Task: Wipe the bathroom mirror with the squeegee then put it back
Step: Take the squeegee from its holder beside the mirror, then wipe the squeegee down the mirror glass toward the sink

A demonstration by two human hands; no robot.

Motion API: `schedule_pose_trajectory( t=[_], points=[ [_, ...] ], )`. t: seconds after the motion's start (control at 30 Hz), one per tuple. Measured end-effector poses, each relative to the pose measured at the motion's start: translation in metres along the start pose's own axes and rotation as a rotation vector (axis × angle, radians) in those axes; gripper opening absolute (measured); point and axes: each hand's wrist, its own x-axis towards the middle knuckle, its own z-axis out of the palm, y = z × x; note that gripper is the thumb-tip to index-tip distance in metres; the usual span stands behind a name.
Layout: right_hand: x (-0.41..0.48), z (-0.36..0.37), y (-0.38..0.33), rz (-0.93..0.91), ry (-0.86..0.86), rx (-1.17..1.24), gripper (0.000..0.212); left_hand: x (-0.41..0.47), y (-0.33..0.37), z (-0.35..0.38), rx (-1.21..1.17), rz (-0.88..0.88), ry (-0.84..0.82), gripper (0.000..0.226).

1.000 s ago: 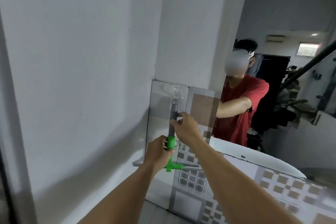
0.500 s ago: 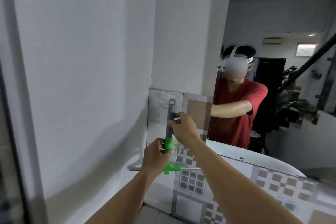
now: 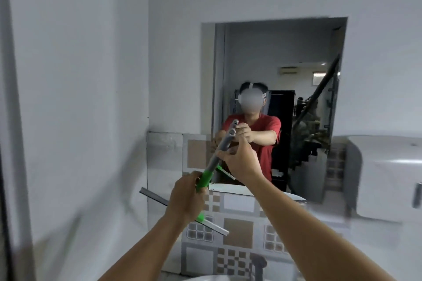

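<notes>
The squeegee [image 3: 222, 146] has a grey handle, a green neck and a grey blade. It is off the wall and tilted, handle end up to the right, in front of the mirror [image 3: 296, 70]. My left hand [image 3: 186, 197] grips its green neck just above the blade. My right hand [image 3: 239, 159] pinches the grey handle higher up. The blade slants from left to lower right below my left hand. The mirror shows a person in a red shirt holding the same tool.
A clear wall hook [image 3: 168, 143] is on the tiled panel at the left of the mirror. A white dispenser box [image 3: 386, 178] hangs on the right wall. Patterned tiles [image 3: 237, 226] run below the mirror, and a white basin rim [image 3: 205, 277] shows at the bottom.
The squeegee has come off the wall hook and swung right, tilting in front of the mirror. Both hands kept their grip, and the view has turned right towards the mirror.
</notes>
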Motion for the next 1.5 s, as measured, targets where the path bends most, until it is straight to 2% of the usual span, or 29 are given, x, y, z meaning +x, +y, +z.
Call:
schedule_pose_trajectory(
  t=[0.07,0.13,0.2,0.3,0.37,0.53,0.77,0.97,1.07,1.13,1.2,1.3,1.37,1.5],
  points=[
    [-0.011,-0.029,0.001,-0.025,0.05,-0.044,0.082,-0.005,0.026,-0.002,0.002,0.029,-0.042,0.01],
    [-0.022,-0.055,0.004,-0.051,0.092,-0.108,0.089,-0.009,0.05,-0.001,0.013,0.044,-0.075,0.012],
    [-0.032,-0.077,0.007,-0.091,0.117,-0.196,0.08,-0.013,0.072,0.0,0.028,0.053,-0.098,0.013],
    [-0.047,-0.107,0.007,-0.171,0.145,-0.405,0.054,-0.014,0.098,-0.002,0.085,0.108,-0.15,0.021],
    [-0.055,-0.126,0.004,-0.252,0.094,-0.602,0.035,-0.012,0.113,-0.008,0.131,0.171,-0.193,0.025],
    [-0.07,-0.159,0.001,-0.393,-0.039,-0.847,0.028,0.002,0.145,-0.026,0.245,0.317,-0.202,0.031],
    [-0.051,-0.171,-0.008,-0.508,-0.075,-0.743,0.029,0.044,0.177,-0.05,0.337,0.53,-0.171,0.029],
    [-0.016,-0.17,-0.023,-0.526,0.038,-0.663,0.034,0.095,0.178,-0.064,0.354,0.643,-0.047,0.029],
    [0.005,-0.162,-0.03,-0.555,0.085,-0.633,0.032,0.104,0.172,-0.061,0.317,0.761,0.28,0.028],
    [0.02,-0.159,-0.033,-0.565,0.109,-0.637,0.03,0.094,0.158,-0.046,0.174,0.834,0.443,0.017],
    [0.036,-0.157,-0.035,-0.563,0.134,-0.649,0.03,0.084,0.13,-0.015,0.104,0.865,0.413,0.013],
    [0.059,-0.157,-0.047,-0.57,0.17,-0.652,0.033,0.087,0.086,0.029,0.185,0.754,0.17,0.022],
    [0.075,-0.158,-0.058,-0.593,0.171,-0.663,0.034,0.101,0.068,0.047,0.246,0.679,0.088,0.036],
    [0.109,-0.16,-0.079,-0.615,0.12,-0.738,0.038,0.135,0.064,0.062,0.378,0.648,0.1,0.071]
  ],
)
